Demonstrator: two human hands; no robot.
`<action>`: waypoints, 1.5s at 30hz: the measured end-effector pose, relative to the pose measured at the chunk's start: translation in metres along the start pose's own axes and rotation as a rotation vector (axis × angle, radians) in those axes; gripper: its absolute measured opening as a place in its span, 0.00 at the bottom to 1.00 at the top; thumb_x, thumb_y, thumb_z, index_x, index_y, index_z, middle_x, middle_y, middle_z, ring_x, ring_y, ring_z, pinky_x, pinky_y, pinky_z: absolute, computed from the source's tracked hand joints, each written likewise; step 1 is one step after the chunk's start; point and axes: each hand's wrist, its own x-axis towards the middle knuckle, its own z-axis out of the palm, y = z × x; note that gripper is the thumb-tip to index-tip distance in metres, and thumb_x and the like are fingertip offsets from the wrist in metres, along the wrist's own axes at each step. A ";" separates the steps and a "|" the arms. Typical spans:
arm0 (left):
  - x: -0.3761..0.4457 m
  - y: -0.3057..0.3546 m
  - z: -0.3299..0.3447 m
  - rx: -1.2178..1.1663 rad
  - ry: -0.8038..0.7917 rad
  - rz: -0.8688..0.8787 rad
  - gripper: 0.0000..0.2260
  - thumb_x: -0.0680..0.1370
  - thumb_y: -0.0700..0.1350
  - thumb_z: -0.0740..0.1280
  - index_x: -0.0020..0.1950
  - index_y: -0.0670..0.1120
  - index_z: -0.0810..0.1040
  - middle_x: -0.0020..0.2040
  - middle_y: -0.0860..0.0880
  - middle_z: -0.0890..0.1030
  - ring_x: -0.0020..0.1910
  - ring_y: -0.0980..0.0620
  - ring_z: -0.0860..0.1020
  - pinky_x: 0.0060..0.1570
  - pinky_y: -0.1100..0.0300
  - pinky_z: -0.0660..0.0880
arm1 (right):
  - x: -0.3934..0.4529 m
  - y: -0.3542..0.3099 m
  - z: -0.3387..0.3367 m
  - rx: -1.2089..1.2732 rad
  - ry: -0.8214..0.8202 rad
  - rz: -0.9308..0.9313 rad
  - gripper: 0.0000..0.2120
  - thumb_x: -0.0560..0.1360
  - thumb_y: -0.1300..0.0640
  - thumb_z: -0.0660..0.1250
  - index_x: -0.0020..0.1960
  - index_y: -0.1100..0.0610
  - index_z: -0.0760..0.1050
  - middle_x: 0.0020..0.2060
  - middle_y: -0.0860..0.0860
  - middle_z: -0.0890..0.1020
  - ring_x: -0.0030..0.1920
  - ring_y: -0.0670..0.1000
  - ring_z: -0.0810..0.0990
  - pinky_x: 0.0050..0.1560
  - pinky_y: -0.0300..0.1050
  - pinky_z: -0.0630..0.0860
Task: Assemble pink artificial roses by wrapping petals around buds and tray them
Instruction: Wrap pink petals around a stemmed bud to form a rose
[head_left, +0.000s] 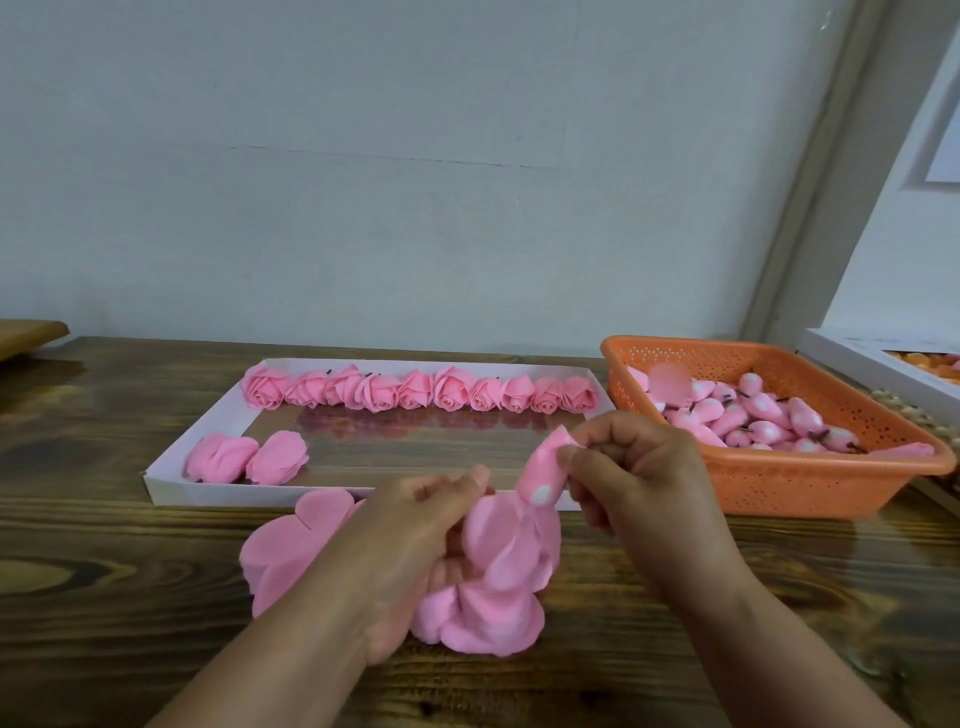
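My right hand (641, 475) pinches a pink bud (545, 475) with white glue dots, held tilted just in front of the tray. My left hand (415, 551) grips a pink petal layer (511, 545) that curls up around the bud's lower end. More flat pink petals (283, 551) lie on the table to the left, and another petal layer (483, 618) lies under my left hand. A white tray (171, 483) holds a back row of several finished pink roses (415, 389) and two roses (244, 457) at its front left.
An orange plastic basket (810, 488) at the right holds several pink buds (753, 415) with dark stems. A white box (878, 369) stands at the far right edge. The wooden table (104, 571) meets a pale wall behind the tray.
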 end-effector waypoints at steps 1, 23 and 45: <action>-0.003 -0.002 0.000 -0.053 -0.019 -0.024 0.17 0.68 0.49 0.70 0.49 0.37 0.81 0.41 0.42 0.84 0.36 0.50 0.82 0.35 0.60 0.79 | 0.001 0.000 -0.001 -0.016 0.023 -0.024 0.15 0.72 0.70 0.65 0.32 0.54 0.78 0.20 0.49 0.75 0.20 0.44 0.68 0.21 0.34 0.64; 0.010 -0.005 0.023 0.305 0.435 0.475 0.11 0.73 0.41 0.68 0.31 0.49 0.80 0.25 0.51 0.75 0.27 0.60 0.73 0.29 0.58 0.75 | -0.009 0.001 0.020 -0.255 -0.037 -0.153 0.10 0.73 0.65 0.66 0.33 0.59 0.77 0.26 0.55 0.77 0.24 0.45 0.68 0.26 0.35 0.65; 0.002 0.001 0.020 0.260 0.134 0.446 0.11 0.76 0.39 0.67 0.48 0.55 0.83 0.42 0.58 0.85 0.44 0.64 0.82 0.40 0.73 0.75 | -0.001 -0.004 0.019 -0.099 -0.084 0.016 0.11 0.73 0.66 0.66 0.32 0.57 0.76 0.20 0.49 0.75 0.22 0.44 0.69 0.24 0.36 0.65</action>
